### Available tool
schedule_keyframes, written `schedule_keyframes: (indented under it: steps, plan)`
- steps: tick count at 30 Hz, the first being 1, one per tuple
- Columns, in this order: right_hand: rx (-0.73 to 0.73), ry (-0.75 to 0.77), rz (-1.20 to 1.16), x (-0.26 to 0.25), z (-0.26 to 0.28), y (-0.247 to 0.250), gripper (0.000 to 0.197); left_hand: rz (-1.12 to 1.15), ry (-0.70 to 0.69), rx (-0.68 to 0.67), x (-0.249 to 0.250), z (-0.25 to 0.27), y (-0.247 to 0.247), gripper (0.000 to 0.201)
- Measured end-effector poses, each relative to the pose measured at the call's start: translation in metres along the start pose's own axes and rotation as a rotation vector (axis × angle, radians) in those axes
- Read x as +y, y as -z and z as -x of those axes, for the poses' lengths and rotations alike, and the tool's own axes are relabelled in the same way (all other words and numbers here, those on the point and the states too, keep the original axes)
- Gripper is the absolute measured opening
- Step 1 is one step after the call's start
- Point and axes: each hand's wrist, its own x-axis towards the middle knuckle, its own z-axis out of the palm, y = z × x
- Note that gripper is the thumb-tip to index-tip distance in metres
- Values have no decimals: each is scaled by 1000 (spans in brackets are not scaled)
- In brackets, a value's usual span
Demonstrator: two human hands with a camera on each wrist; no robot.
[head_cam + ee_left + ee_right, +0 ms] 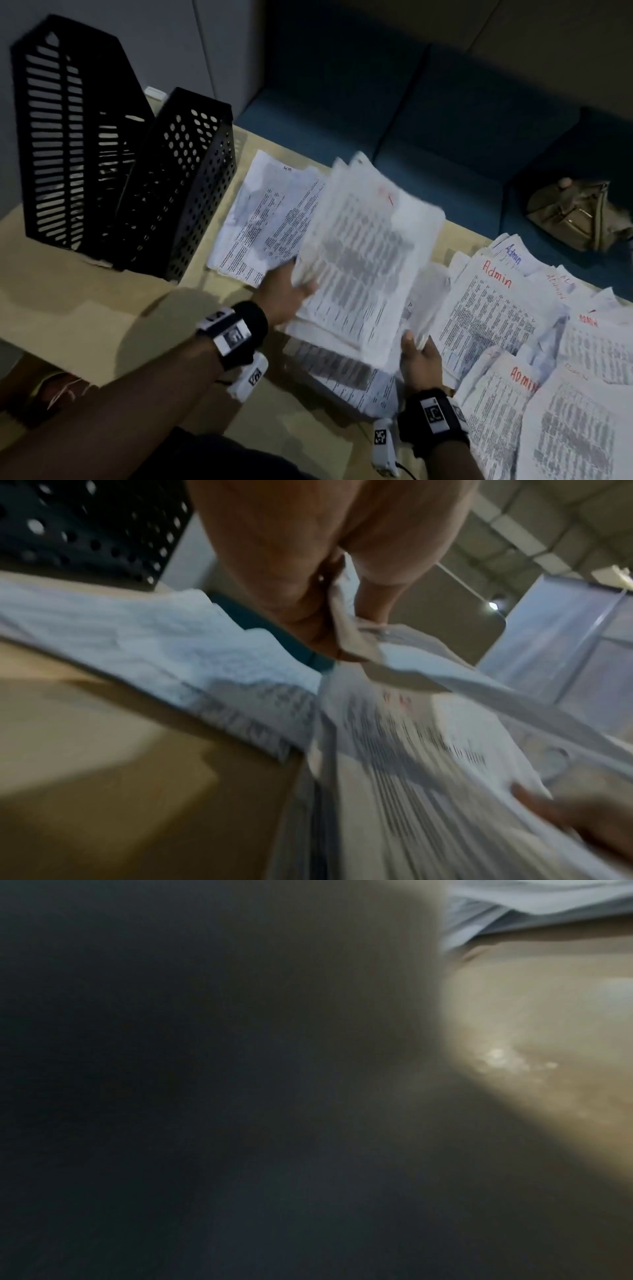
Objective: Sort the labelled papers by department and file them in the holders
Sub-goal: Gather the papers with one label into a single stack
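Two hands working centre stack | left hand (286,296) pinching lifted sheaf (363,253), long axis running away from person | right hand (419,358) at sheaf's near-right corner, grip prob. loose, blurred, can't tell | holders (126,171) standing left of sheaf, so left hand nearer | Admin pile (493,318) lying right.

Dim room. Head view: held sheets (359,260) motion-blurred above left hand (284,298). Left wrist view smeared. Right wrist view mostly black, glare patch on table (514,1031).
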Motion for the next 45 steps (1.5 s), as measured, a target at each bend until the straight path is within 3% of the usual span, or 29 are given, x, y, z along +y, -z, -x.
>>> schedule_keyframes:
  steps: [2, 5, 9, 12, 15, 19, 21, 23, 25, 27, 29, 32, 35, 38, 42, 45]
  plan:
    - [-19, 30, -11, -4, -4, -6, 68, -79, 70, -49, -9, 8, -15, 68]
    - [-11, 20, 31, -4, -6, -13, 76, -166, 77, -106, -29, 11, -27, 74]
    - [-18, 5, -20, -12, 6, -19, 61, -317, 102, -301, -50, 19, -30, 60]
    - [-80, 47, -35, -9, 12, -25, 57, -353, 110, -322, -60, 24, -27, 52]
    - [-146, 60, 96, -4, 10, -25, 46, -314, 33, -252, -61, 24, -26, 62]
    - [-163, 44, 52, -1, 8, -15, 38, -200, 8, 3, -58, 16, -25, 83]
    - [-202, -17, -41, 3, 12, -11, 48, -96, 53, 116, -53, 8, -19, 86]
    - [-264, -57, -72, 8, 17, -9, 66, 117, 23, 135, -42, 1, -12, 76]
    - [-310, -70, -67, 11, 21, -9, 59, 299, -7, 61, -30, -4, -5, 60]
    - [-339, -70, -45, 15, 22, -10, 68, 381, 4, -19, -25, -9, 0, 52]
    - [-358, -65, 12, 16, 25, -14, 85, 252, 29, -64, -22, -9, 2, 52]
    - [-373, -106, -10, 24, 23, -23, 104, 52, -15, -108, -28, -5, 0, 69]
    - [-355, -98, -66, 4, 25, -28, 84, -49, -6, -134, -36, 1, -3, 86]
    - [-259, -46, -96, -10, 18, -27, 62, -23, -66, -226, -45, 4, -6, 88]
    - [-112, 103, 65, -19, 5, -18, 72, 28, -67, -379, -42, 11, -13, 88]
    - [-89, 151, 206, -15, -3, -16, 65, 32, -66, -308, -35, 10, -18, 77]
